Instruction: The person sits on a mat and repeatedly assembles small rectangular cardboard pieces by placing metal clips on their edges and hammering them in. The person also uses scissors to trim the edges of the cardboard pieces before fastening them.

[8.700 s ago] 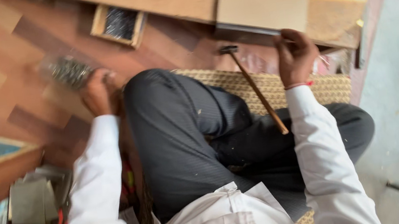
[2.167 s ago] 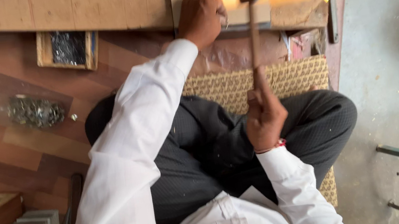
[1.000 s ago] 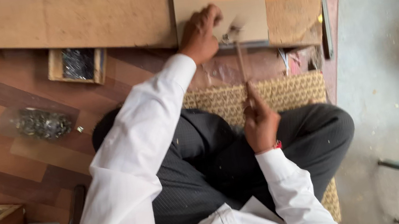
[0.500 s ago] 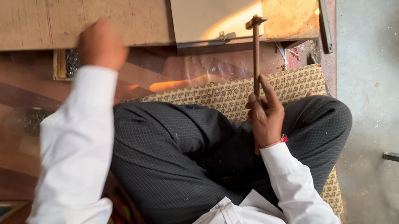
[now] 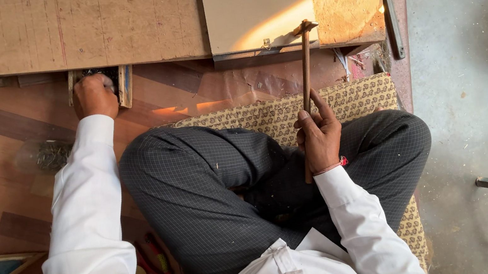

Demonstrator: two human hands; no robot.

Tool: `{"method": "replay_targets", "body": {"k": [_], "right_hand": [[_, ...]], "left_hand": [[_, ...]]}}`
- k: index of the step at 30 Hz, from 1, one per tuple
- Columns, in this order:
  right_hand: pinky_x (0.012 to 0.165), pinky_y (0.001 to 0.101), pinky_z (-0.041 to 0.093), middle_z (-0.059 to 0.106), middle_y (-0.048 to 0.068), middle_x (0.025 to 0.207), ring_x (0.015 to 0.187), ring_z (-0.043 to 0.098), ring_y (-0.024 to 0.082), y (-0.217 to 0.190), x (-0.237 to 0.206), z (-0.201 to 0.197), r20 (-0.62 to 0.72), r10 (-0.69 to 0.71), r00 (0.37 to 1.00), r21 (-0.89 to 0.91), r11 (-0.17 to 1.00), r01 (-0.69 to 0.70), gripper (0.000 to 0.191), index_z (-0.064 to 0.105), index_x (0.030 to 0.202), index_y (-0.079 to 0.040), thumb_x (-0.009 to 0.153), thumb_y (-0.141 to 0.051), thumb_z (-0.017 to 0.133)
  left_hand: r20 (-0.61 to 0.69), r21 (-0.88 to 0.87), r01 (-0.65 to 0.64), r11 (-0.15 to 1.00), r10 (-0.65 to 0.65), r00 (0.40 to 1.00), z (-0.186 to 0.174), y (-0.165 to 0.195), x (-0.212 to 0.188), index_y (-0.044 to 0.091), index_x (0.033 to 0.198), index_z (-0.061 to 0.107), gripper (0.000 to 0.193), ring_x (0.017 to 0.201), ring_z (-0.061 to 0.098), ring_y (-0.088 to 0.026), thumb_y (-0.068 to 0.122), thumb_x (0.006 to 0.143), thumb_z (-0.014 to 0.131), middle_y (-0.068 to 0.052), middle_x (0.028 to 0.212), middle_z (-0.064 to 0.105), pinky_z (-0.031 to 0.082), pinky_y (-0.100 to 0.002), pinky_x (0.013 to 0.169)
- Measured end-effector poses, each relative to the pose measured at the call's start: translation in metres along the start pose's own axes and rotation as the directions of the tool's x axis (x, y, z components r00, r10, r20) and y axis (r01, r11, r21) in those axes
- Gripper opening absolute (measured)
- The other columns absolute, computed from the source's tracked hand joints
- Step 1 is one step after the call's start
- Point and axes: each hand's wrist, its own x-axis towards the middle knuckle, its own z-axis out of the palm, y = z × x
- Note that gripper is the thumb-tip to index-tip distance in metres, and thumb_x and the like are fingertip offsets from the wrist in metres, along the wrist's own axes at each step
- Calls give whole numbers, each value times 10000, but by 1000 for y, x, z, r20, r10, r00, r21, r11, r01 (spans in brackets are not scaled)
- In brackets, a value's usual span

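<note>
Head view: the right hand [image 5: 318,138] has its grip closed round the wooden handle of a hammer [image 5: 306,77], whose head rests at the lower edge of a pale panel [image 5: 257,3]. The left hand [image 5: 95,95] reaches into a small wooden box [image 5: 124,86] and covers its contents; whether its grip is closed on anything cannot be told. A clear bag [image 5: 46,156] on the floor is blurred.
</note>
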Motion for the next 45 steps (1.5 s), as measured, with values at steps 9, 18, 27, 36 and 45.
{"method": "replay_targets", "body": {"k": [9,18,27,36,45], "right_hand": [[406,215,394,643,23,764,505,520,48,6,2,3,-6,5,1000,32,999,-5,557,484,1535,-109,994,-71,611],[402,222,398,629,36,771,502,517,60,1,-1,4,59,31,998,155,987,-39,547,481,1543,-110,1009,-63,590],[429,233,414,620,51,792,537,529,91,-2,4,-6,183,209,961,466,842,-271,563,426,1581,-130,1033,-137,551],[429,230,423,613,50,787,534,523,88,0,3,-8,174,216,961,442,855,-273,556,435,1569,-119,1026,-147,558],[425,234,445,636,51,787,533,538,81,4,4,-3,127,187,974,380,898,-222,554,430,1565,-100,1029,-147,561]], "left_hand": [[-245,-144,-163,976,124,962,-7,-13,-14,41,948,771,118,837,744,-313,-51,890,724,-172,883,746,579,-407,748],[-146,-676,-131,726,42,988,-39,26,-23,-55,1042,708,74,801,737,-169,-97,992,672,-118,939,757,636,-276,760],[10,-691,-321,648,452,892,-23,192,-26,19,1073,760,127,824,777,-196,-43,983,695,-129,972,776,661,-309,737],[-22,-599,-352,719,424,905,75,295,-26,35,871,712,33,772,718,-164,3,875,720,-61,879,737,598,-297,713],[-184,-475,-457,752,423,887,102,295,-29,52,765,676,103,910,633,-240,-17,835,705,-36,908,670,524,-392,821]]}}
